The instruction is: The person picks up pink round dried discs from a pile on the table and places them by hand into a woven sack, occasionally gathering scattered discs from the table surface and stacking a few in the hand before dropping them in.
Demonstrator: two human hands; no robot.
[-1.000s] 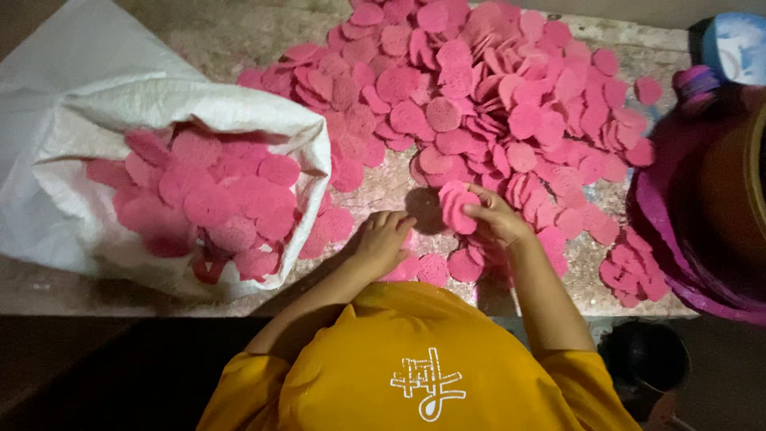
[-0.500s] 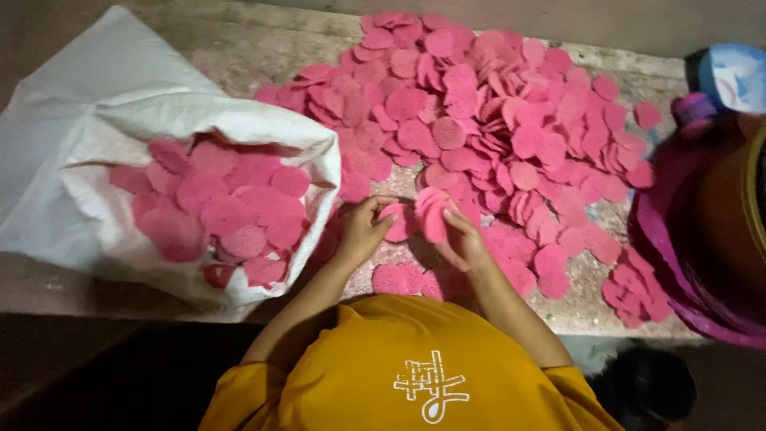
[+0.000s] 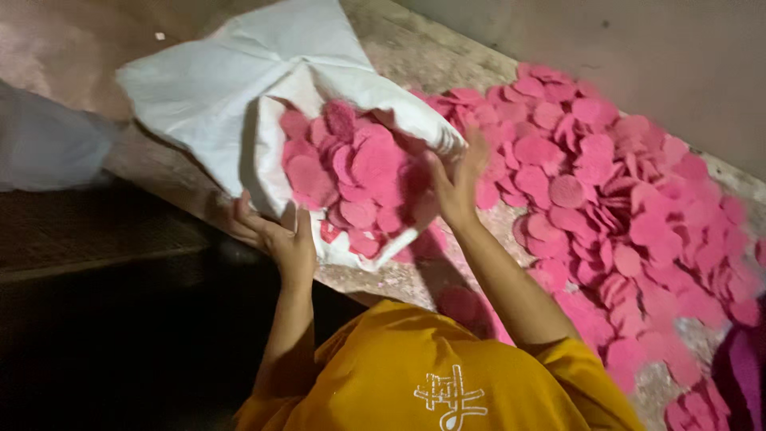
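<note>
A white woven sack [image 3: 215, 88] lies open on the stone ledge, its mouth filled with round pink discs [image 3: 351, 168]. My left hand [image 3: 275, 231] grips the sack's near rim at its lower left corner. At the right edge of the sack's mouth is my right hand [image 3: 459, 179], fingers spread and blurred, with nothing in it that I can see. To the right, a wide heap of loose pink discs [image 3: 622, 207] is spread over the ledge.
The stone ledge [image 3: 383, 279] drops off to a dark area at the lower left. A pale wall [image 3: 638, 56] runs behind the heap. A grey bundle [image 3: 48, 144] lies at far left, and a purple container's edge [image 3: 746, 367] shows at lower right.
Both hands left the heap of discs and moved left to the sack. The left hand took hold of the sack's rim, and the view swung left.
</note>
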